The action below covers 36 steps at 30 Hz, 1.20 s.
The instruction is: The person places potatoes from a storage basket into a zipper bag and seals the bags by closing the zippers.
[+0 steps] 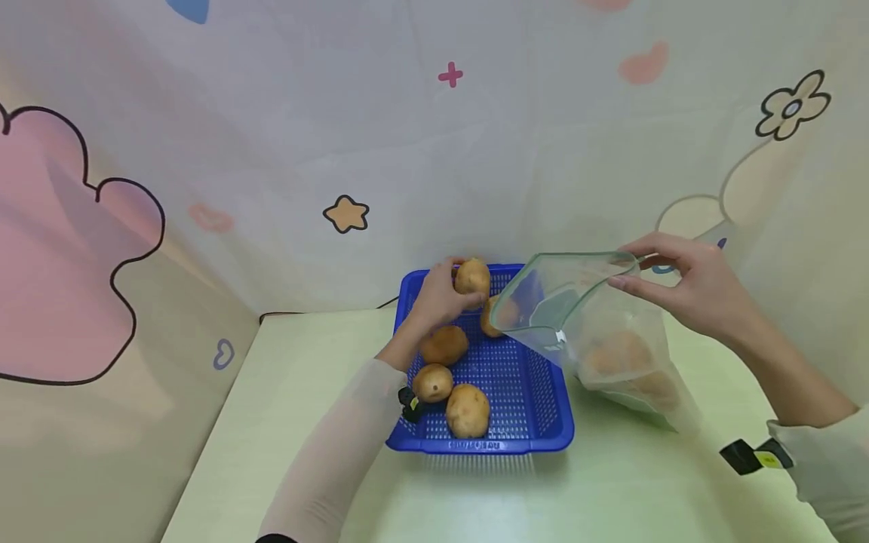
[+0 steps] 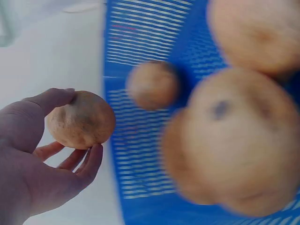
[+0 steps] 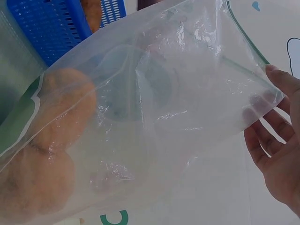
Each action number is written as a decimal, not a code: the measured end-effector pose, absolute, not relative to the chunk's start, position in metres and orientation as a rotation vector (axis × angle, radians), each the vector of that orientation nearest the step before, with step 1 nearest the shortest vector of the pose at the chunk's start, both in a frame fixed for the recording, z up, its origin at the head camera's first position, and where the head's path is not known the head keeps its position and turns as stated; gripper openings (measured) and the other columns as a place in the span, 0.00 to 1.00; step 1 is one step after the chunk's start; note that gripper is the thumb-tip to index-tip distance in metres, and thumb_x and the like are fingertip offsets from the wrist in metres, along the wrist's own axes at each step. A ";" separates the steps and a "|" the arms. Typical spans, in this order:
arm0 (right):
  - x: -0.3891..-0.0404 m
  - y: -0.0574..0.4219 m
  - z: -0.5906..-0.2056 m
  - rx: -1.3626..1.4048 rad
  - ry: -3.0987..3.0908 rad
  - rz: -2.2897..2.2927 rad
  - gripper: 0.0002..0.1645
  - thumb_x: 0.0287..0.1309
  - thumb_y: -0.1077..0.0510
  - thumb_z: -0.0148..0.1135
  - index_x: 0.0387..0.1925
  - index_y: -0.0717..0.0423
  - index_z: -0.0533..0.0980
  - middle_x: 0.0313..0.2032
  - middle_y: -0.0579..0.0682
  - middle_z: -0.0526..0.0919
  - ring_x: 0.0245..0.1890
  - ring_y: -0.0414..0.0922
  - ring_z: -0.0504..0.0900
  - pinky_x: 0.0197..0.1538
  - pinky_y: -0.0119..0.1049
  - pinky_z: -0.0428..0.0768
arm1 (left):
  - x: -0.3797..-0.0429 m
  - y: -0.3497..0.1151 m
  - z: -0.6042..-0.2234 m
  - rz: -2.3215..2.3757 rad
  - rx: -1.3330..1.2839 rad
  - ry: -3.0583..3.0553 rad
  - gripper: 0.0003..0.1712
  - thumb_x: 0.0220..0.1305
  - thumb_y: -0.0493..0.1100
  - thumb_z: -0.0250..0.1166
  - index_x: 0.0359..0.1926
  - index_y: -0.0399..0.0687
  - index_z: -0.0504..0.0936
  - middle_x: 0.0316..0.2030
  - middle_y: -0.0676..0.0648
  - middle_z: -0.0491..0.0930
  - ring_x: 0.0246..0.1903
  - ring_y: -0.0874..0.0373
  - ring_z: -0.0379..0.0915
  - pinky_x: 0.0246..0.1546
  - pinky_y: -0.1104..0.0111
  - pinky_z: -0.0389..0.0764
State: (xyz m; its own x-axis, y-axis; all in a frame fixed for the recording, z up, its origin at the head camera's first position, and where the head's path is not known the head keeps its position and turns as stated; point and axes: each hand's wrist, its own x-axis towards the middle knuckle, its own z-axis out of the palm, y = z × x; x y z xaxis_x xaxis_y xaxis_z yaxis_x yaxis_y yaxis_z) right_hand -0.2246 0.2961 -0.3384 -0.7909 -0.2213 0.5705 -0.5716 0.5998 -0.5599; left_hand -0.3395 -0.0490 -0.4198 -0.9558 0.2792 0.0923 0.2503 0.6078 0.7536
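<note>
The left hand (image 1: 440, 298) is gripping one potato (image 1: 473, 277), the right hand (image 1: 702, 285) pinching a part-filled bag (image 1: 600, 323), four potatoes (image 1: 468, 412) remaining in the basket (image 1: 512, 377).

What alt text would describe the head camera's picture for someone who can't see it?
A person's left hand holds a potato at the far end of a blue basket containing four others. The right hand grips an open, see-through bag with potatoes inside.

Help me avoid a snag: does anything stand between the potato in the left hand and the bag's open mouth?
Nothing visible does. The left hand holds the potato at the basket's far end; the bag gapes open to the right, held by the right hand. Only the bag's rim would likely need clearing.
</note>
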 end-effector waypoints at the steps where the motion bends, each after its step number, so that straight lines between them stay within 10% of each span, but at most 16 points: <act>1: -0.224 0.297 -0.338 0.628 -2.380 1.061 0.22 0.53 0.68 0.80 0.50 0.52 0.88 0.41 0.42 0.89 0.42 0.28 0.83 0.49 0.17 0.76 | -0.336 -0.050 -0.412 1.360 0.501 2.771 0.46 0.67 0.47 0.76 0.78 0.43 0.64 0.68 0.37 0.71 0.62 0.45 0.75 0.53 0.58 0.85; 15: -0.222 0.297 -0.338 0.569 -2.406 1.115 0.22 0.54 0.66 0.80 0.51 0.52 0.87 0.43 0.36 0.88 0.42 0.28 0.83 0.48 0.17 0.75 | -0.271 -0.030 -0.341 1.445 1.168 2.550 0.45 0.65 0.41 0.78 0.78 0.46 0.66 0.66 0.44 0.70 0.64 0.53 0.71 0.61 0.64 0.81; 36: -0.223 0.289 -0.337 0.589 -2.411 1.068 0.20 0.56 0.65 0.80 0.50 0.52 0.87 0.43 0.36 0.88 0.42 0.28 0.82 0.48 0.16 0.75 | -0.261 -0.013 -0.354 1.413 1.119 2.619 0.39 0.70 0.47 0.74 0.76 0.45 0.69 0.65 0.44 0.75 0.63 0.53 0.74 0.58 0.68 0.82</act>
